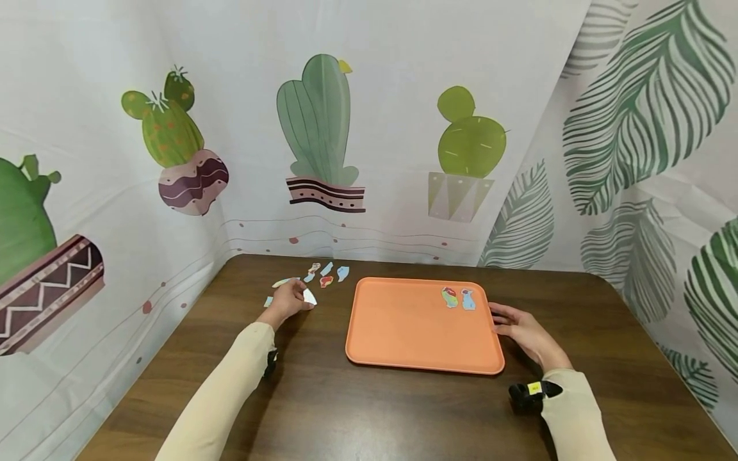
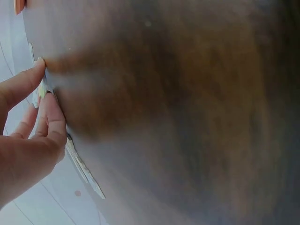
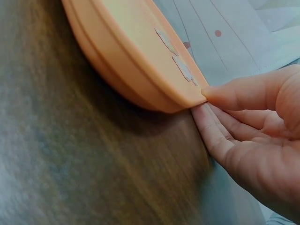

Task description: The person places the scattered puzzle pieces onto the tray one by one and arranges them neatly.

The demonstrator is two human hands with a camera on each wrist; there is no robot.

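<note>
My left hand (image 1: 286,302) is over the left part of the table, its thumb and fingers pinching a flat cut-out piece (image 1: 310,297) whose pale side faces up. In the left wrist view the fingers (image 2: 55,112) hide much of that piece. An orange tray (image 1: 415,333) lies in the middle of the table. At its right edge, my right hand (image 1: 523,330) grips the rim, thumb on top and fingers below, as the right wrist view shows. Two picture cut-outs, one red and green (image 1: 450,297) and one light blue (image 1: 467,299), lie in the tray's upper right corner.
Several more cut-outs lie beyond and beside my left hand, among them a red one (image 1: 326,282) and a blue one (image 1: 343,273). The brown wooden table (image 1: 369,416) ends at a hanging cloth (image 1: 398,128) printed with cacti and leaves.
</note>
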